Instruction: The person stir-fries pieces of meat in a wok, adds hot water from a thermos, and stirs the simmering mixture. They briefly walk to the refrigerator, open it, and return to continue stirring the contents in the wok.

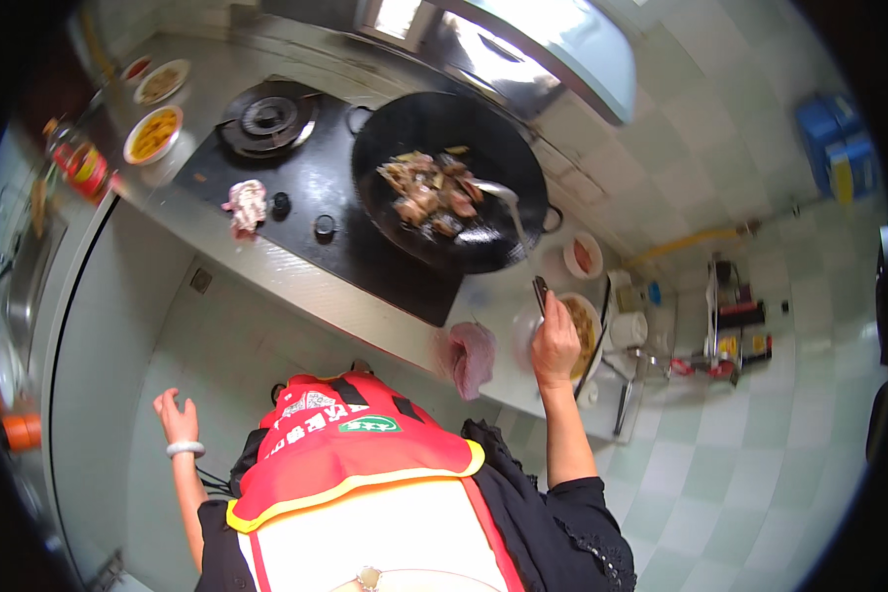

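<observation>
My right hand [557,346] is closed on the dark handle of a metal cooking ladle or spatula [516,211]. The head of this utensil rests against pieces of meat [429,192] in a large black wok [481,133], which sits on the right burner of a black gas hob [355,259]. At the left, my left hand [177,420] hangs away from the counter with its fingers apart, a pale bangle [186,448] on its wrist. Just left of my right hand, a pink cloth [471,360] lies over the counter's front edge.
A bowl of food [584,337] and a smaller bowl [582,256] stand right of the wok. Another cloth [247,207] lies by the hob knobs. At the left are an unused burner [268,117], a bowl of yellow food [153,135] and a red-labelled bottle [81,163]. A range hood [562,52] hangs above.
</observation>
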`<state>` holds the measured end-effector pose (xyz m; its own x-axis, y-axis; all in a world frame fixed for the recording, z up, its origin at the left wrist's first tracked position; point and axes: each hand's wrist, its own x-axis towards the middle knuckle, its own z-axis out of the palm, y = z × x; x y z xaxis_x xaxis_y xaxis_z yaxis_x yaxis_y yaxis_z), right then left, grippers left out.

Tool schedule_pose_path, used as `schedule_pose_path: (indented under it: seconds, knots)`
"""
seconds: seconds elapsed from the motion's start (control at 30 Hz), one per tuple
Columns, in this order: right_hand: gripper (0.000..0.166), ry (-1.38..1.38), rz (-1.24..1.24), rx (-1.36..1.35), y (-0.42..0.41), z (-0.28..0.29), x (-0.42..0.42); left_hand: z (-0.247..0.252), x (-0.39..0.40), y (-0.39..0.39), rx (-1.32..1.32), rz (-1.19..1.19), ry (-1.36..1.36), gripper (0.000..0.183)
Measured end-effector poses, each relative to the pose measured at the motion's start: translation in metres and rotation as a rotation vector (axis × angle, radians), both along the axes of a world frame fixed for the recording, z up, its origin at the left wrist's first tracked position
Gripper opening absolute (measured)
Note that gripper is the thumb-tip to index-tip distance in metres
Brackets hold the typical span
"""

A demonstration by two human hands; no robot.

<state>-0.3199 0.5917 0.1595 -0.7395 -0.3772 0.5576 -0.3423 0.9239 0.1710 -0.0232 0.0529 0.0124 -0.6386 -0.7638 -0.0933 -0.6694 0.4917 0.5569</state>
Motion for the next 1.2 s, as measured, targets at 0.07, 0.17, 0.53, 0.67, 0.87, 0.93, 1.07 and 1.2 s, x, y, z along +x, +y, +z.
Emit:
schedule_pose_path:
  seconds: [0.07, 0.17, 0.53, 0.67, 0.87, 0.93, 1.07, 1.2]
  knots:
    - [0.043, -0.025, -0.021, -0.014, 0.011, -0.008, 0.021, -0.002, -0.002, -0.002, 0.013, -0.033, -0.007, 0.029]
    - [0.042, -0.019, -0.06, -0.068, 0.022, -0.026, 0.05, -0.006, -0.013, -0.005, 0.032, -0.078, -0.057, 0.03]
    - [0.051, -0.089, -0.197, -0.197, 0.055, -0.091, 0.095, 0.015, -0.077, -0.009, -0.022, -0.297, -0.062, 0.03]
    - [0.054, -0.223, -0.138, -0.356, 0.058, -0.122, 0.08, 0.018, -0.08, -0.002, -0.004, -0.308, -0.084, 0.03]
    - [0.053, -0.271, -0.126, -0.43, 0.058, -0.152, 0.057, 0.01, -0.062, -0.009, -0.045, -0.272, -0.116, 0.03]
    - [0.051, -0.317, -0.131, -0.452, 0.058, -0.155, 0.054, 0.011, -0.057, -0.007, -0.047, -0.253, -0.112, 0.03]
    - [0.048, -0.393, -0.149, -0.472, 0.059, -0.158, 0.048, 0.025, -0.058, 0.009, -0.018, -0.213, -0.123, 0.03]
    - [0.05, -0.446, -0.127, -0.478, 0.062, -0.158, 0.043, 0.033, -0.045, 0.018, -0.028, -0.178, -0.129, 0.029]
